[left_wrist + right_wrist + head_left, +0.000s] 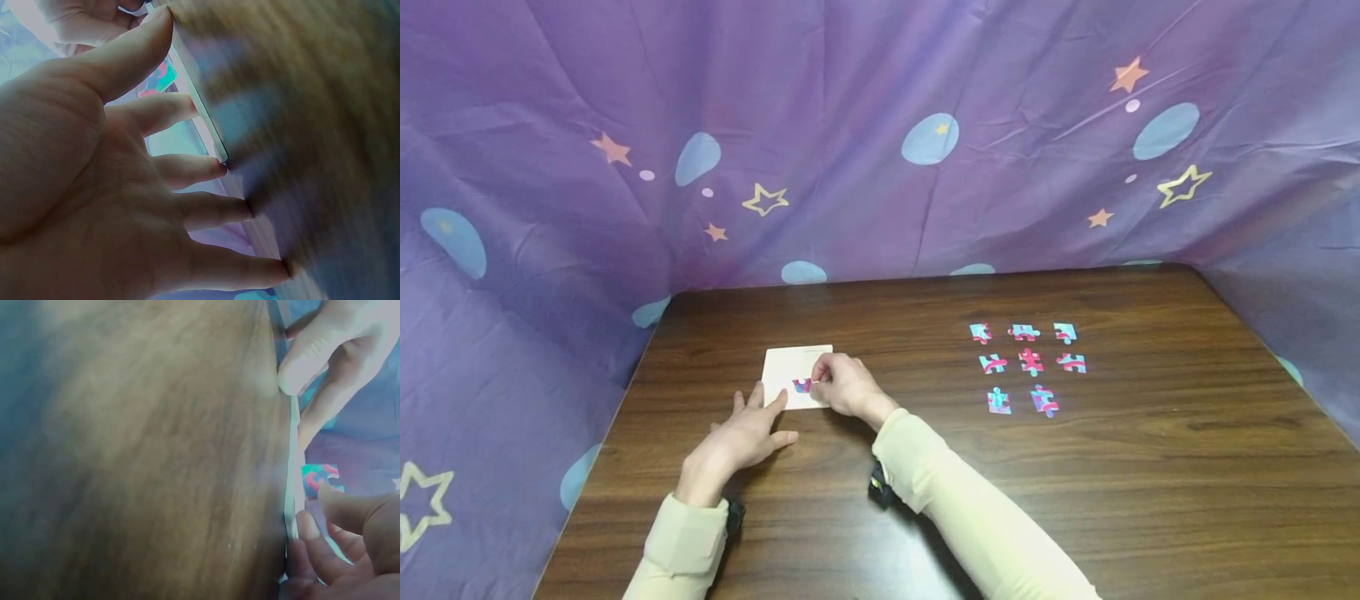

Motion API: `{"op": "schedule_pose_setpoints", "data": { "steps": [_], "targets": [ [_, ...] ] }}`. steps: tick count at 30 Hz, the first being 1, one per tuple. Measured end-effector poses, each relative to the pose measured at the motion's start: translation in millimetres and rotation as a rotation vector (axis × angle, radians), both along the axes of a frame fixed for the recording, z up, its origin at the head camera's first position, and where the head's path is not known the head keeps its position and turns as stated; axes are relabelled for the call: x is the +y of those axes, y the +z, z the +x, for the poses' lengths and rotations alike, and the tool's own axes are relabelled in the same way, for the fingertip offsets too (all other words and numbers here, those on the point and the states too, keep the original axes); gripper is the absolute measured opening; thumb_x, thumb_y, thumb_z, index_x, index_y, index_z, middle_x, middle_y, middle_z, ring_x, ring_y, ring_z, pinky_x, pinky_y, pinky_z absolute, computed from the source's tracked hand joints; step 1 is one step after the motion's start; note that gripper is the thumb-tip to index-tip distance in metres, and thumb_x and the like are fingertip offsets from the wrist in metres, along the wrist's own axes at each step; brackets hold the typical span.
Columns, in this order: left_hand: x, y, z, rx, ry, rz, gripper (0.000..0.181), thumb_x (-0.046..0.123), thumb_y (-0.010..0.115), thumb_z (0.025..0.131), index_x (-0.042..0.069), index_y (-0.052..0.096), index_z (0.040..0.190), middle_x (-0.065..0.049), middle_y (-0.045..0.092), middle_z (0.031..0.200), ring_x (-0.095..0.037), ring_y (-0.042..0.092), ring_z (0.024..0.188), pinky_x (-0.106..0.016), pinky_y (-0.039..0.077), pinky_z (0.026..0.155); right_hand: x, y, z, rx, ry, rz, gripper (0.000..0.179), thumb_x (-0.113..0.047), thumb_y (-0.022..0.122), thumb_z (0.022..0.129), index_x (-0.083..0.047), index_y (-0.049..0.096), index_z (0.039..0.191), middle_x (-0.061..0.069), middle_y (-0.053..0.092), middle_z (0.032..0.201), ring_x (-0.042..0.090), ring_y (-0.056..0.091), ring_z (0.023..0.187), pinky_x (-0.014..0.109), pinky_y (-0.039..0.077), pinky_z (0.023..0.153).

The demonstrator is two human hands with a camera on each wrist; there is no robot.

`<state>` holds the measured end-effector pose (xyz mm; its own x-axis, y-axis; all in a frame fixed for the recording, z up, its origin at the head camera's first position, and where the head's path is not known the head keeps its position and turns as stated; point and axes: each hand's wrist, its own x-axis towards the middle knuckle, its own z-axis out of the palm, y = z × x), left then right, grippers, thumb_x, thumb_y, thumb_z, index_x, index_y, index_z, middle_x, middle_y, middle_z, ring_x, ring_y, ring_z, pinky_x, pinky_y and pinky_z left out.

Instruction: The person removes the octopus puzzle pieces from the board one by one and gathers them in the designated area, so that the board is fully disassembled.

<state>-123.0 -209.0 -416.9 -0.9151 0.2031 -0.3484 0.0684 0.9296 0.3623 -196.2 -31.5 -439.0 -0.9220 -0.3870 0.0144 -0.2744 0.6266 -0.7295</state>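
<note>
A white square board [784, 367] lies on the left part of the table. Over its lower middle, the right hand [846, 385] pinches a small pink and blue puzzle piece [802, 386]. The right wrist view shows that puzzle piece [315, 478] with the thumb [347, 506] at its edge and the other fingers curled beside the board. The left hand [737, 440] is spread with straight fingers at the board's lower left corner. In the left wrist view its fingertips [215, 167] reach the board's edge and the tabletop.
Several loose puzzle pieces [1031, 362] lie in spaced rows on the right half of the brown wooden table [1180, 467]. Purple curtains [850, 125] with stars and blue ovals hang behind and beside the table.
</note>
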Motion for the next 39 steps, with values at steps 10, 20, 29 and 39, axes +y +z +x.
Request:
{"op": "schedule_pose_setpoints", "data": {
  "steps": [10,20,29,39],
  "targets": [
    [3.4,0.1,-1.8,-0.012,0.003,0.015,0.07,0.036,0.06,0.097,0.006,0.031,0.153,-0.036,0.005,0.155,-0.062,0.004,0.136,-0.086,0.014,0.089,25.9,13.1,2.2,-0.075,0.01,-0.26,0.005,-0.004,0.07,0.086,-0.008,0.068,0.089,-0.002,0.066,0.074,0.012,0.06,0.063,0.025,0.05,0.056],
    [3.6,-1.1,-2.0,-0.035,0.0,0.022,0.071,0.036,0.058,0.098,0.007,0.026,0.155,-0.033,0.001,0.156,-0.059,0.001,0.138,-0.085,0.012,0.091,78.3,36.8,17.0,-0.108,0.031,-0.379,0.01,-0.001,0.068,0.089,-0.004,0.07,0.098,0.006,0.064,0.076,0.024,0.064,0.068,0.047,0.057,0.068],
    [0.8,1.2,0.7,-0.045,0.007,0.021,0.071,0.037,0.057,0.099,0.007,0.025,0.155,-0.033,-0.001,0.156,-0.059,-0.001,0.137,-0.085,0.011,0.091,142.5,66.7,27.4,-0.095,0.048,-0.422,0.012,-0.003,0.064,0.093,0.001,0.068,0.104,0.011,0.066,0.082,0.022,0.063,0.069,0.04,0.058,0.066],
    [0.0,2.3,0.9,-0.035,-0.011,0.028,0.071,0.036,0.057,0.099,0.005,0.025,0.154,-0.035,0.0,0.155,-0.06,-0.001,0.137,-0.086,0.012,0.089,252.1,59.9,31.6,-0.067,0.008,-0.229,0.01,-0.007,0.066,0.093,-0.002,0.067,0.102,0.011,0.068,0.085,0.022,0.069,0.073,0.038,0.059,0.066]
  ]
}}
